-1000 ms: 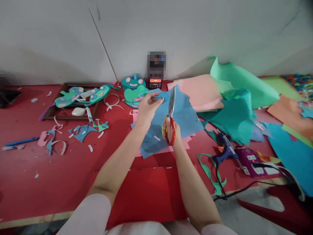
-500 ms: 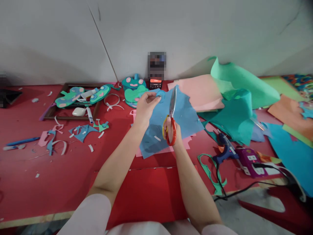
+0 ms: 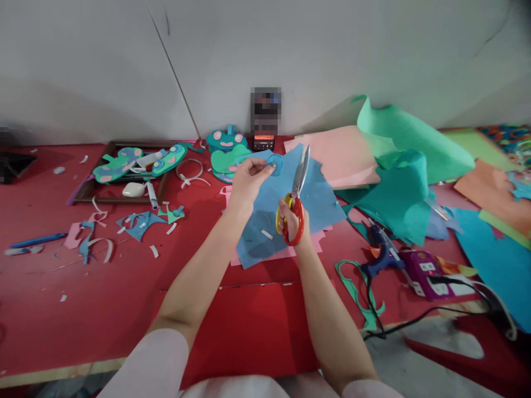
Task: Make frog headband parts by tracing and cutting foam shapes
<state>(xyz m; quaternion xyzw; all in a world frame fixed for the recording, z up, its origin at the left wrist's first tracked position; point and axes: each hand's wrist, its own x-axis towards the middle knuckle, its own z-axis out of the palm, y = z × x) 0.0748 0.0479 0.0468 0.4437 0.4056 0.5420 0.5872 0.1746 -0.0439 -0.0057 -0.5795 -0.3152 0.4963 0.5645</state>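
Observation:
My left hand (image 3: 248,182) is raised over the red table (image 3: 83,298) and pinches a small round blue foam piece (image 3: 275,162) between thumb and fingers. My right hand (image 3: 291,219) grips red-and-yellow-handled scissors (image 3: 296,194), blades pointing up and tilted right, just right of the round piece. Under both hands lies a large blue foam sheet (image 3: 315,193) on top of a pink one.
Pink, green and teal foam sheets (image 3: 394,166) pile up at the right. A blue glue gun (image 3: 379,254), a purple power strip (image 3: 425,268) and black cables sit at front right. Frog-shaped cutouts (image 3: 226,149) and a wooden frame (image 3: 103,182) lie at the back left, with scraps around.
The scissors have tilted to the right, away from the blue piece. My left hand has turned the round piece slightly; both hands stay in about the same place.

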